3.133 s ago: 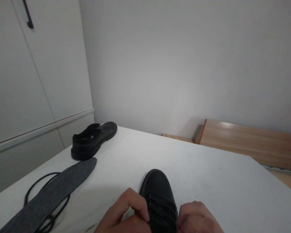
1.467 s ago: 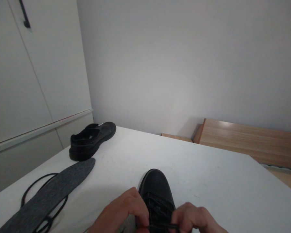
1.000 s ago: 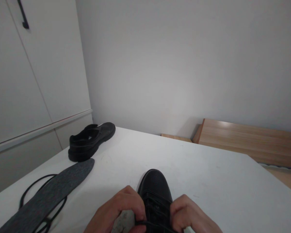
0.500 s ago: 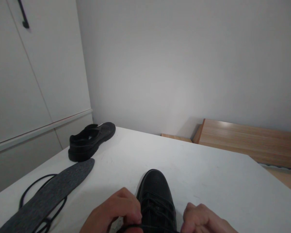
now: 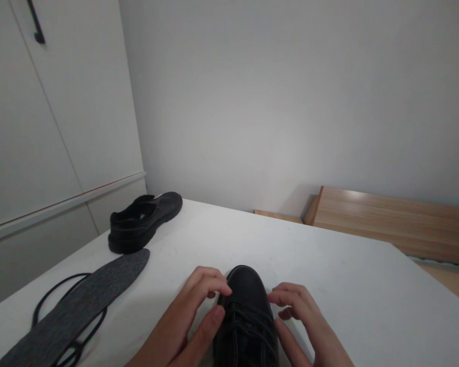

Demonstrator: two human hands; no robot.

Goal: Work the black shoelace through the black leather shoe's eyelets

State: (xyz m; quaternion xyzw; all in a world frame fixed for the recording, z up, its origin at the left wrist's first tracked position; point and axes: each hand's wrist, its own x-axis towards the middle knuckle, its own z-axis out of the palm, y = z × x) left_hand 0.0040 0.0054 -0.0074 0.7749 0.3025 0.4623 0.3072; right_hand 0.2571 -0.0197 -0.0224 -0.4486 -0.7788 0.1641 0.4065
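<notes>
**Near shoe laced over the front, its pair stripped at the far left edge**

Head view: a black lace-up shoe [image 5: 248, 316] stood at the near edge of the white counter [image 5: 329, 275], toe pointing toward the far edge, its heel cut off by the bottom of the picture. Dark laces crossed its front in several rows, so the lacing appeared largely in place there; whether the ends were tied could not be told, since the upper part of the shoe lay out of view. The left hand [image 5: 187, 321] rested against the shoe's left side, fingers loosely spread and fingertips touching the toe cap, gripping nothing. The right hand [image 5: 302, 321] sat just beside the shoe's right side, fingers likewise open and slightly curled, holding nothing; contact with the leather could not be confirmed.

Toward the far left edge of the counter lay the second black shoe [image 5: 143, 221], with no lace visible in it. Near the left edge, a grey insole [image 5: 80, 306] lay flat across a loose black shoelace [image 5: 48, 300]. Judged from this, one shoe was mostly done, while the other seemingly awaited its insole and lace. A wooden bed frame [image 5: 386, 221] stood beyond the far right corner.
</notes>
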